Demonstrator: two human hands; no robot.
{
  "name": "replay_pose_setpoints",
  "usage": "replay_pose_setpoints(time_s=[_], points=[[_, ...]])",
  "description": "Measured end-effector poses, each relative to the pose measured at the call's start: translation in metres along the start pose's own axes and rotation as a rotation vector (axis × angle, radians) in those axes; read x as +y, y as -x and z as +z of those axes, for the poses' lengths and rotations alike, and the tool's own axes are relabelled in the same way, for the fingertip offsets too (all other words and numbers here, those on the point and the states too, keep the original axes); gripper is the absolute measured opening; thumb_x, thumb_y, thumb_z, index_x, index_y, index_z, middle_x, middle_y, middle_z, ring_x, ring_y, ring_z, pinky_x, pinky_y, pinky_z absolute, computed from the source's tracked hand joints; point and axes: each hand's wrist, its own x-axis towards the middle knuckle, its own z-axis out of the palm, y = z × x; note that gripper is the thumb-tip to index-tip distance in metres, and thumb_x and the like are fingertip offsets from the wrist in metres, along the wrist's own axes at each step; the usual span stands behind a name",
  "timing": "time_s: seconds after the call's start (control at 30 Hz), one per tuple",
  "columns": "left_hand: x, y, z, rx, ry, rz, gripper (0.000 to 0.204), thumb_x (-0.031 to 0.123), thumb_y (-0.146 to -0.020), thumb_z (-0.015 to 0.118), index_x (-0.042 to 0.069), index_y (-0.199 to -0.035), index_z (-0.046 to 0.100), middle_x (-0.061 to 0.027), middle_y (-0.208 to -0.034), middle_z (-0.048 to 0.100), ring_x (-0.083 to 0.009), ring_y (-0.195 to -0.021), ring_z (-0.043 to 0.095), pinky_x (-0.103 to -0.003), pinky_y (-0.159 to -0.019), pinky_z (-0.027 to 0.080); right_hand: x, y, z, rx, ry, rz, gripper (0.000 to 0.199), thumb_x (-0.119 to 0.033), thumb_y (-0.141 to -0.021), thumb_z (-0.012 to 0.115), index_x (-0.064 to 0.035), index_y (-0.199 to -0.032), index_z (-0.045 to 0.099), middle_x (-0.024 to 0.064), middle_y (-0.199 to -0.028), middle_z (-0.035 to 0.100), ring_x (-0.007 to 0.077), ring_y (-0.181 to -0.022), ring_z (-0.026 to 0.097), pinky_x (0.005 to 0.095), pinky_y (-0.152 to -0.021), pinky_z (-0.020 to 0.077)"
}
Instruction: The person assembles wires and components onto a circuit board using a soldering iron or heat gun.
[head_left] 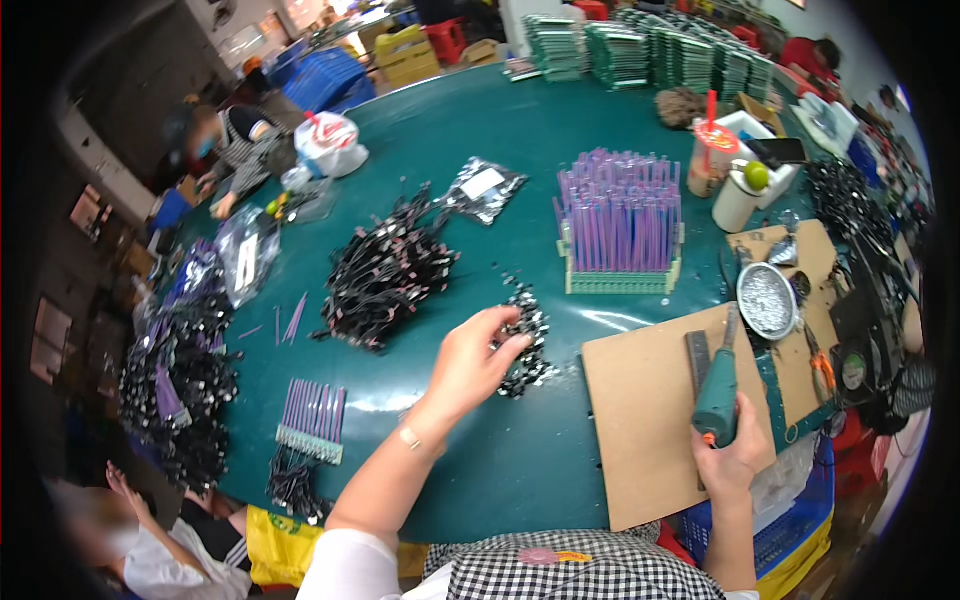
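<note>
My left hand [472, 362] is over a small heap of tiny dark, shiny pieces [530, 350], with its thumb and forefinger apart. Nothing shows between those fingers; the others are partly hidden. In my right hand [735, 450] is a green-handled tool with a narrow metal tip [716, 395], pointing away from me above a brown board [640, 420]. A dark flat bar [698, 365] lies on that board beside the tool. Left of the heap is a tangled pile of black cables [390, 265]. Beyond the heap, many purple sticks [620, 215] stand upright in a pale green rack [620, 280].
A smaller rack with purple sticks [312, 420] and a black cable bundle lie at the near left. On the right are a metal bowl [767, 300], orange-handled scissors [822, 372], a white bottle [738, 200] and a drink cup [712, 160]. A co-worker [240, 150] sits at the far left.
</note>
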Motion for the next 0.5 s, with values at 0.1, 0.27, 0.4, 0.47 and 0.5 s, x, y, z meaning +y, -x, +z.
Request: replay_pose_setpoints(time_s=[0.1,0.27,0.4,0.47,0.5], points=[[0.011,-0.071,0.067,0.191,-0.365,0.151,0.040,0.040,-0.075,0.065,0.004,-0.092,0.061,-0.0101,-0.089,0.061,-0.0264,-0.090,0.053,-0.039,-0.076,0.043,0.014,-0.016,-0.012,0.029,0.039,-0.065,0.059,-0.006,-0.052,0.073,-0.0002,-0.107,0.051,0.0174,-0.086,0.059,0.0343,-0.074,0.060,0.0387,-0.066,0.0473],[0.007,-0.113,0.089,0.083,-0.546,0.068,0.026,0.034,-0.068,0.070,0.009,-0.068,0.064,-0.0065,-0.078,0.060,-0.0248,-0.087,0.050,-0.038,-0.072,0.035,0.009,-0.007,-0.012,0.046,0.060,-0.071,0.063,-0.007,-0.046,0.074,0.0009,-0.104,0.052,0.0172,-0.085,0.059,0.0346,-0.073,0.059,0.0386,-0.065,0.0475],[0.010,-0.106,0.082,0.201,-0.315,0.040,0.018,0.022,-0.076,0.067,0.005,-0.075,0.063,-0.0086,-0.069,0.063,-0.0249,-0.065,0.063,-0.038,-0.056,0.048,0.008,-0.004,-0.014,0.036,0.045,-0.041,0.063,-0.006,-0.044,0.075,0.0006,-0.103,0.052,0.0173,-0.081,0.059,0.0343,-0.072,0.059,0.0380,-0.063,0.0478],[0.006,-0.108,0.074,0.232,0.093,-0.010,0.015,0.017,-0.080,0.062,0.003,-0.078,0.060,-0.0080,-0.069,0.063,-0.0209,-0.063,0.063,-0.033,-0.053,0.049,0.007,-0.006,-0.014,0.029,0.019,-0.036,0.063,-0.006,-0.044,0.075,0.0007,-0.103,0.052,0.0176,-0.081,0.059,0.0346,-0.071,0.059,0.0379,-0.063,0.0479],[0.009,-0.105,0.069,0.244,0.509,-0.057,0.012,0.013,-0.085,0.058,0.001,-0.082,0.057,-0.0074,-0.069,0.062,-0.0169,-0.061,0.063,-0.027,-0.049,0.049,0.007,-0.006,-0.016,0.029,-0.010,-0.051,0.062,-0.005,-0.046,0.075,0.0012,-0.103,0.052,0.0175,-0.081,0.059,0.0330,-0.072,0.060,0.0367,-0.063,0.0480]])
